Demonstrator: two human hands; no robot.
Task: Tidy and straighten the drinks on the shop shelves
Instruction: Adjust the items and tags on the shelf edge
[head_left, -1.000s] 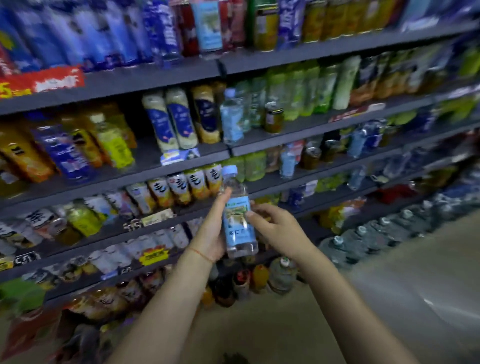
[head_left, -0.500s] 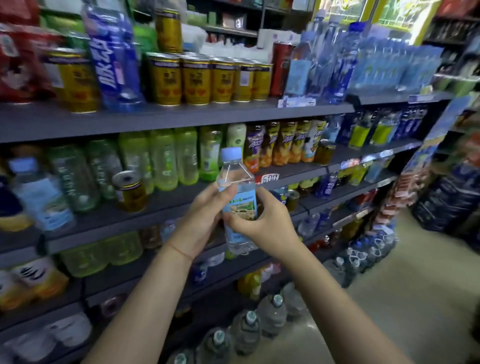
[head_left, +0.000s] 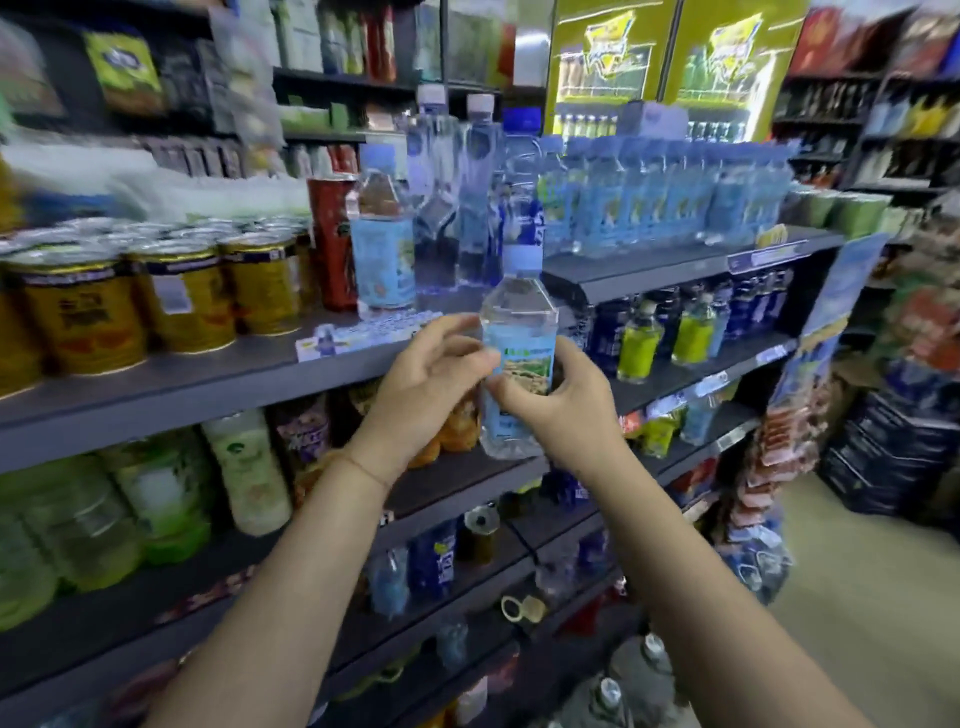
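Observation:
A small clear water bottle (head_left: 518, 332) with a pale blue cap and a blue-green label stands upright in front of the shelves, held by both hands. My right hand (head_left: 558, 402) wraps its lower label from the right. My left hand (head_left: 431, 369) touches its left side with the fingertips. Behind it, a matching bottle (head_left: 382, 244) stands on the top grey shelf (head_left: 208, 379), with taller clear bottles (head_left: 457, 192) to its right. A row of the same blue-labelled bottles (head_left: 670, 192) fills the shelf further right.
Gold cans (head_left: 176, 291) and a red can (head_left: 332, 239) stand left on the top shelf. Green and white bottles (head_left: 156, 499) fill the shelf below. Large water jugs (head_left: 623, 686) sit on the floor. An aisle floor (head_left: 857, 597) opens to the right.
Both hands have carried the water bottle upward, from the lower shelves to the level of the top shelf. The view has risen and swung right along the aisle.

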